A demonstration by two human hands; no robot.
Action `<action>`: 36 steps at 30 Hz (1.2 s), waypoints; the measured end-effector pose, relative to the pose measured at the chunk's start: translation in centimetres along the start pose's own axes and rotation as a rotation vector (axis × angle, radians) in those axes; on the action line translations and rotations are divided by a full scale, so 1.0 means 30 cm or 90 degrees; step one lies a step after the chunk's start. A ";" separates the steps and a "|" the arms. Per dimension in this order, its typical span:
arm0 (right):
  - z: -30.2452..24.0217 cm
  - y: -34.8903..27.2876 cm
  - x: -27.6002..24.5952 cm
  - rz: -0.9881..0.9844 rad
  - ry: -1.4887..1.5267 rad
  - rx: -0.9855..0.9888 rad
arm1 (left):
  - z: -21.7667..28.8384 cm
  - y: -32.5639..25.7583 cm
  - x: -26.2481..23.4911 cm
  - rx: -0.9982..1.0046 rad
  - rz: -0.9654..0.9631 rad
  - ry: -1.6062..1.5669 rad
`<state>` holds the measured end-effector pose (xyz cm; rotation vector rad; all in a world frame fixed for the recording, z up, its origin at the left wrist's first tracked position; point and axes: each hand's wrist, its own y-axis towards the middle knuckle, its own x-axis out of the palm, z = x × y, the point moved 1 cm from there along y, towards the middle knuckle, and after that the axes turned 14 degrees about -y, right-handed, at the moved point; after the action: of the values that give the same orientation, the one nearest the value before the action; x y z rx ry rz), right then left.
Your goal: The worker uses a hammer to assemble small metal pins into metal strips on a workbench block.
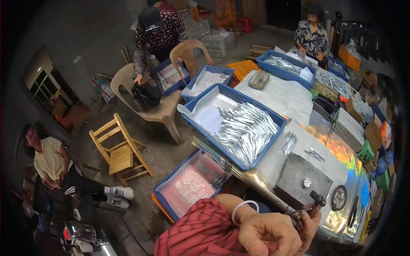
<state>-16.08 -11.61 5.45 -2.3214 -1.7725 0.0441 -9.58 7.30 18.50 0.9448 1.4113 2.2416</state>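
My left hand, with a white bangle at its wrist, is curled closed at the lower edge; whatever it may hold is hidden. Beside it, my right hand grips a hammer whose dark head stands above the fingers. A grey stone block lies just beyond my hands, with a small round shiny metal piece on top. Right of the block sits a round dish with small metal pieces. Behind the block, loose silvery strips and a few more strips rest on white sheeting.
A blue tray heaped with silvery strips stands at the table's left edge. Below it is another blue tray. A brick-like block and a further blue tray lie farther back. Chairs and other people are around.
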 end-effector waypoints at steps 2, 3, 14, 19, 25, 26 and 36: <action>0.028 0.007 -0.018 0.011 -0.011 -0.009 | 0.001 -0.001 -0.003 0.079 -0.010 0.078; 0.031 0.007 -0.017 0.018 -0.011 -0.015 | 0.019 0.012 -0.015 0.129 -0.019 0.132; -0.034 -0.024 0.007 -0.042 0.020 0.094 | 0.012 0.063 0.161 0.682 -0.063 0.793; -0.026 0.003 -0.020 -0.026 0.030 0.098 | 0.016 0.041 0.068 0.580 -0.101 0.776; -0.039 0.081 -0.063 -0.025 0.047 0.099 | 0.007 0.115 -0.025 0.718 -0.015 0.718; -0.037 0.094 -0.066 -0.026 0.045 0.106 | 0.017 0.108 -0.033 0.637 -0.043 0.743; -0.017 0.175 -0.089 -0.043 0.082 0.131 | 0.023 -0.114 -0.312 -0.069 0.184 0.597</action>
<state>-11.75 -15.53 4.65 -2.0728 -1.6955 0.0602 -2.55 3.83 12.31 -0.0073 1.4959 3.1471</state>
